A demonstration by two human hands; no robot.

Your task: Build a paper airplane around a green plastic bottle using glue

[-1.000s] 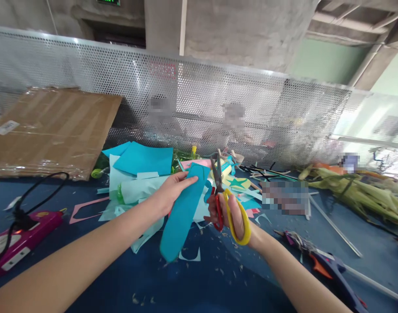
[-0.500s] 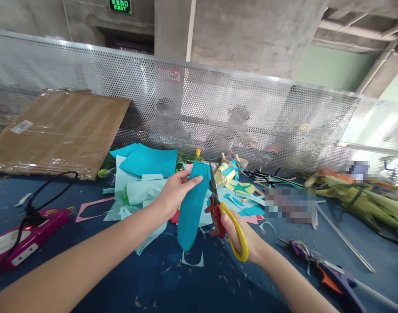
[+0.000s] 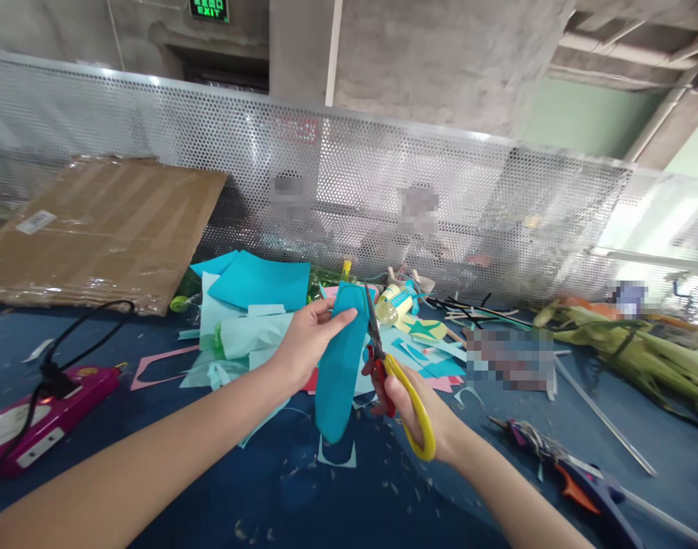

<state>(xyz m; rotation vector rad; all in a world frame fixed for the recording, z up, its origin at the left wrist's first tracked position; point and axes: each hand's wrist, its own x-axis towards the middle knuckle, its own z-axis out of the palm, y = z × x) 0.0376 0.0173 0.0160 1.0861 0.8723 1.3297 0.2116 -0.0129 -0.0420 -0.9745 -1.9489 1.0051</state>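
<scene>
Between the thumb and fingers of my left hand point(image 3: 314, 332) is a long blue felt piece point(image 3: 342, 374) with a rounded lower end, held up over the table. My right hand point(image 3: 409, 400) is closed around scissors point(image 3: 414, 412) with one yellow and one red handle. Their dark blades point up along the right edge of the felt, near its top; whether they touch it is hard to tell. Behind my hands lie pale blue sheets point(image 3: 249, 335), larger blue sheets point(image 3: 262, 280) and a yellow-and-blue bottle shape point(image 3: 399, 301).
A pink power strip point(image 3: 51, 419) with a black cable sits at the left, before a large cardboard sheet point(image 3: 97, 236). On the right are a glue gun point(image 3: 577, 480), a thin clear stick point(image 3: 606, 419) and corn husks point(image 3: 640, 343). A perforated metal panel point(image 3: 468, 183) stands behind.
The lower end of the blue felt piece has swung slightly to the right. Both hands keep nearly the same place and grip.
</scene>
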